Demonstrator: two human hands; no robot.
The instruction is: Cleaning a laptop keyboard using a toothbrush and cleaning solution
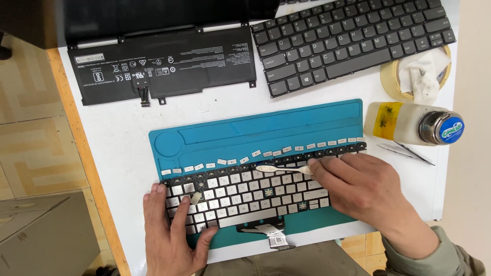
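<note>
My left hand (171, 230) lies flat on the left end of the silver keyboard (255, 197), fingers spread open and pressing down on the keys, gripping nothing; my right hand (358, 186) is closed around a white swab (281, 169), pinching its near end, with the tip lying over the keyboard's bare top row, where the caps are off and the dark base shows. The keyboard sits on a teal mat (215, 135) in the middle of the white bench (123, 138), tilted so its right end is further from me; its ribbon cable (273, 236) hangs off the near edge. A row of loose keycaps (255, 153) is lined up on the mat just above the keyboard. Behind the mat are a black battery (163, 64) on the left and a grey keyboard (353, 41) on the right. Right of the mat a plastic bottle (409, 122) with a metal cap lies on its side, a tape roll (394, 76) behind it, tweezers (406, 152) just in front
</note>
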